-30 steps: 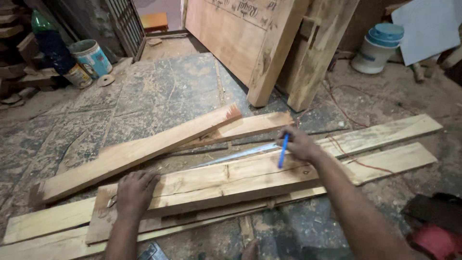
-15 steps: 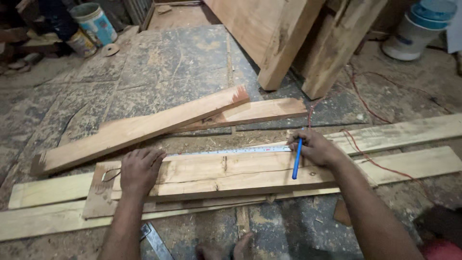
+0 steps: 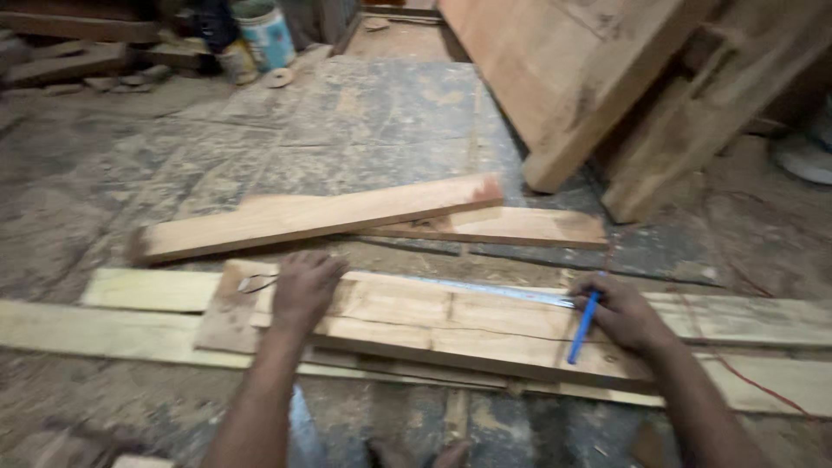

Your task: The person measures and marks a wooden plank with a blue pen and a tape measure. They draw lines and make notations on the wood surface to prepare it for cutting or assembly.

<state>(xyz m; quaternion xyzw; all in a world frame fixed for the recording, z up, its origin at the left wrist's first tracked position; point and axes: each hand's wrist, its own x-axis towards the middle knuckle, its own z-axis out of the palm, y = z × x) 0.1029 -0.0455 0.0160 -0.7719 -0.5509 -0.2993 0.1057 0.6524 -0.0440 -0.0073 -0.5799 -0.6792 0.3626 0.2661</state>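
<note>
My left hand (image 3: 303,290) is spread flat, pressing the short board (image 3: 416,322) down on the floor, holding nothing; my right hand (image 3: 626,314) is clenched round a blue pencil (image 3: 582,328), tip at the end of the steel rule (image 3: 503,293). To mark well I'd keep the rule flat along the grain w/ steady weight on the left so nothing shifts. The board is pale, rough-sawn, split lengthwise, lying across longer planks (image 3: 130,290), w/ another plank (image 3: 303,221) beyond.
</note>
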